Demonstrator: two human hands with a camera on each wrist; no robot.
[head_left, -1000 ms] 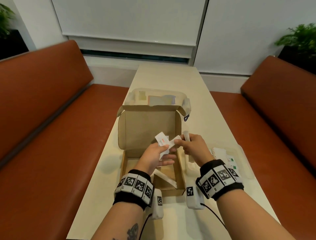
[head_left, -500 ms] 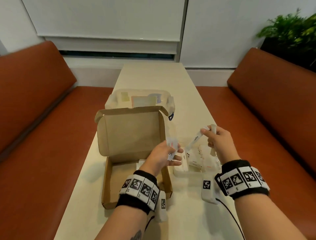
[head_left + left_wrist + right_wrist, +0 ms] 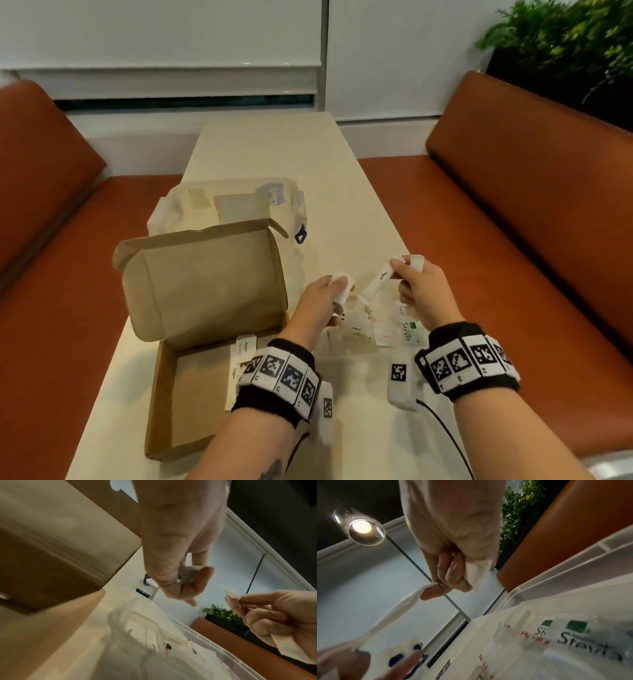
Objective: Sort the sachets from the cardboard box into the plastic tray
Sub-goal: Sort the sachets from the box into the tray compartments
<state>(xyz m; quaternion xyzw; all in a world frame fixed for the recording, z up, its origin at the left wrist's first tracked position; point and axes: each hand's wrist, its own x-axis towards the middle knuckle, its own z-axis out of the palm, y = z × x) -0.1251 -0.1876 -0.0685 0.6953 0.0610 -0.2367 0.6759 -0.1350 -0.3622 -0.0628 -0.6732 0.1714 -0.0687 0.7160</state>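
The open cardboard box [image 3: 191, 387] lies at the left with its lid upright; two stick sachets [image 3: 245, 349] rest at its right wall. The clear plastic tray [image 3: 356, 349] sits to the right of the box and holds several sachets, among them Stevia sachets [image 3: 407, 329] [image 3: 583, 639]. My left hand [image 3: 337, 291] grips a few small white sachets [image 3: 187, 574] above the tray's left end. My right hand [image 3: 399, 269] pinches a white sugar stick [image 3: 378, 279] [image 3: 399, 608] by its top end and keeps another white sachet [image 3: 476, 573] in its curled fingers.
A clear plastic container [image 3: 239, 202] stands behind the box lid. Orange benches [image 3: 513, 240] run along both sides of the narrow cream table [image 3: 281, 150]. A plant [image 3: 565, 44] is at the far right. The tray's rim [image 3: 573, 561] is close under my right hand.
Both hands have moved right, from above the cardboard box to above the plastic tray, with their sachets. The right hand now holds the sugar stick apart from the left hand.
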